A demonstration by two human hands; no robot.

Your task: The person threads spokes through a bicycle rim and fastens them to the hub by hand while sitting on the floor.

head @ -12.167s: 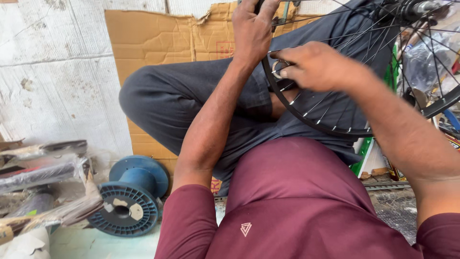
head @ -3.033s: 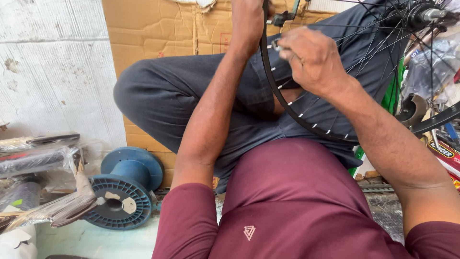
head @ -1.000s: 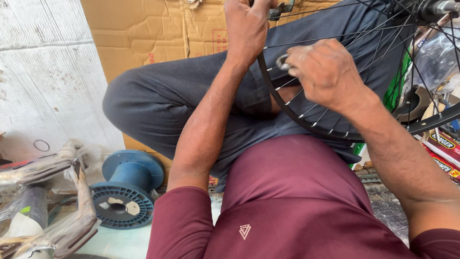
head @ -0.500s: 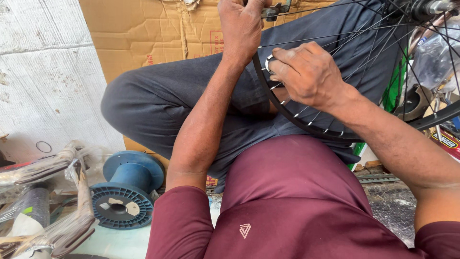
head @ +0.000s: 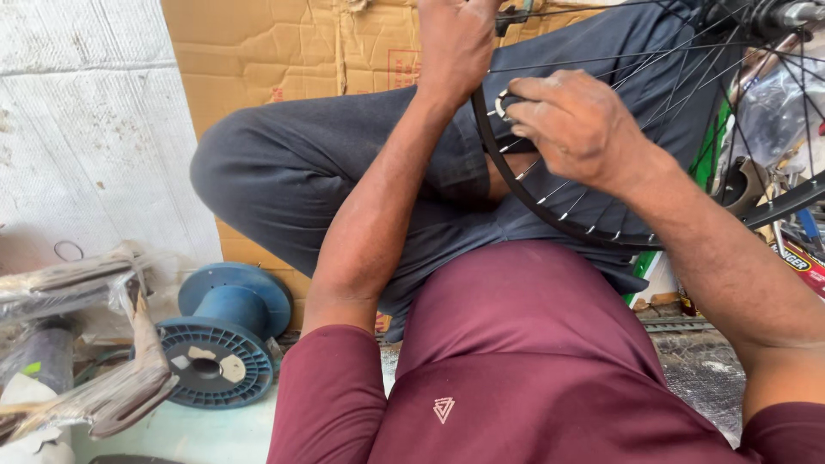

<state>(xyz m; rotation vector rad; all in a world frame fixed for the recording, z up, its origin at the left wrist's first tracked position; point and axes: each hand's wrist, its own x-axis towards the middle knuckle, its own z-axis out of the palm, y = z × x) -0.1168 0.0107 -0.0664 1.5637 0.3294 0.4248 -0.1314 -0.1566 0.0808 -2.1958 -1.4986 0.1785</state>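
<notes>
A black bicycle wheel rim with thin silver spokes rests across my lap, over my raised knee in dark trousers. My left hand grips the rim near the top edge of the view. My right hand pinches a small round metal spoke tool against the inner side of the rim. The wheel's hub shows at the top right corner.
A blue plastic spool lies on the floor at lower left. Plastic-wrapped parts sit at the far left. Cardboard leans on a white wall behind my knee. Coloured packages lie at the right.
My right hand has shifted slightly up along the rim with the small tool. My left hand keeps its hold on the rim. The view has tilted a little.
</notes>
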